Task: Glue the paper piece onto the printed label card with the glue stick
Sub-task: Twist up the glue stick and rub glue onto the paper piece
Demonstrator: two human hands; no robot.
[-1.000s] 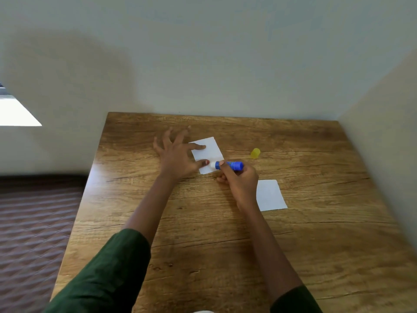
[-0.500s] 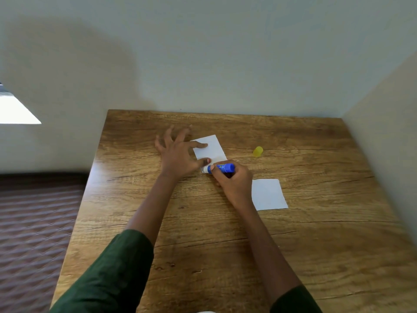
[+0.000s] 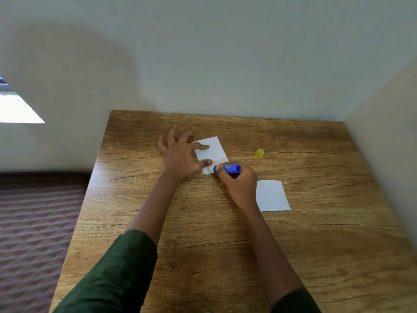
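Note:
A white paper piece point(image 3: 214, 152) lies flat near the middle of the wooden table point(image 3: 225, 245). My left hand point(image 3: 180, 158) presses it down with spread fingers, index finger and thumb on the sheet. My right hand point(image 3: 239, 185) grips a blue glue stick point(image 3: 228, 168), held sideways with its white tip touching the paper's near corner. A second white sheet point(image 3: 272, 196) lies to the right of my right hand; I cannot tell which sheet is the printed label card. The glue stick's yellow cap point(image 3: 259, 153) lies apart on the table at the right.
Walls close off the table at the back and on the right. The table's left edge drops to a dark patterned floor point(image 3: 33, 233). Bare tabletop stretches toward me between and around my forearms.
My right hand has drawn the glue stick left and toward me, from the paper's right edge to its near corner. My left hand has stayed on the sheet.

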